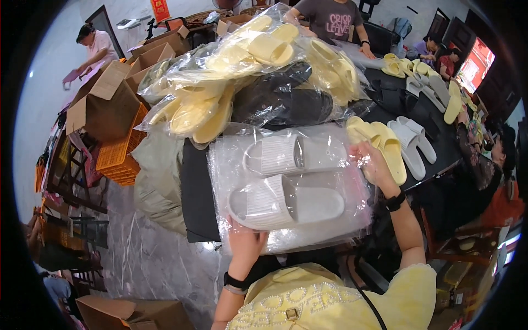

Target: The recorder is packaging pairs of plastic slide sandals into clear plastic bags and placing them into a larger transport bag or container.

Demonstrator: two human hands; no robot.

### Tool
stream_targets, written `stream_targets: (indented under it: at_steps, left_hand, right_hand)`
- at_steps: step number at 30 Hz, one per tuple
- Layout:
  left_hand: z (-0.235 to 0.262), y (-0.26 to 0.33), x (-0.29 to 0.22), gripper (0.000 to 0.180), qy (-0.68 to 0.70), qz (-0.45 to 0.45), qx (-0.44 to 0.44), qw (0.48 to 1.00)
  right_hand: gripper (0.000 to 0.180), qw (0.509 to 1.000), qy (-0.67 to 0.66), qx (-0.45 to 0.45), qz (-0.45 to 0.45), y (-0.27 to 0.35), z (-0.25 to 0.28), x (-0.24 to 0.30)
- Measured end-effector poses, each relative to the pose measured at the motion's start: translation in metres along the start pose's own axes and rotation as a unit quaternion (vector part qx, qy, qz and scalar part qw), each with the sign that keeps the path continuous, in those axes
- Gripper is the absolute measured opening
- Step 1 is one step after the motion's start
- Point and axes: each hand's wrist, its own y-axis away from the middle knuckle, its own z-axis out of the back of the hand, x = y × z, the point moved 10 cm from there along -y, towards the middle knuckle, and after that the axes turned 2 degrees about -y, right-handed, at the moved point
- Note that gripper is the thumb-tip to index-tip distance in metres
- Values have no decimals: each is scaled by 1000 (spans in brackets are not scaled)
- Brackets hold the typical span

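Note:
A pair of white ribbed slide slippers [286, 203] lies side by side inside a clear plastic bag [324, 169], on top of a stack of flat clear bags [220, 165]. My left hand [246, 246] grips the bag by its near left edge, beside the toe of the nearer slipper; its fingertips are partly hidden. At the far right edge of the bag, by its opening, my right hand [369, 163] has its fingers bent and pinched on the plastic. Just beyond that hand stand loose yellow slippers [389, 146] and a white pair [412, 144].
Bagged yellow slippers [203, 110] and black ones [280, 102] are heaped beyond the stack. Loose slippers line the black table [201, 203] to the right. Cardboard boxes [104, 102] and an orange crate [124, 151] stand left. Co-workers sit or stand around, one across the table [333, 22].

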Motion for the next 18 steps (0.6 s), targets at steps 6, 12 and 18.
stream_targets:
  at_steps: [6,12,18]
  left_hand:
    - [25,38,21,31,397,154,-118,897]
    - [36,42,48,40,626,272,-230,694]
    - [28,29,52,19,580,265,-155,755]
  right_hand:
    - [30,991,-117,69,9,19,-15,33]
    - [27,961,56,195,-185,32,-45,-24]
    - [28,968,71,179,-162,19,-50,-49]
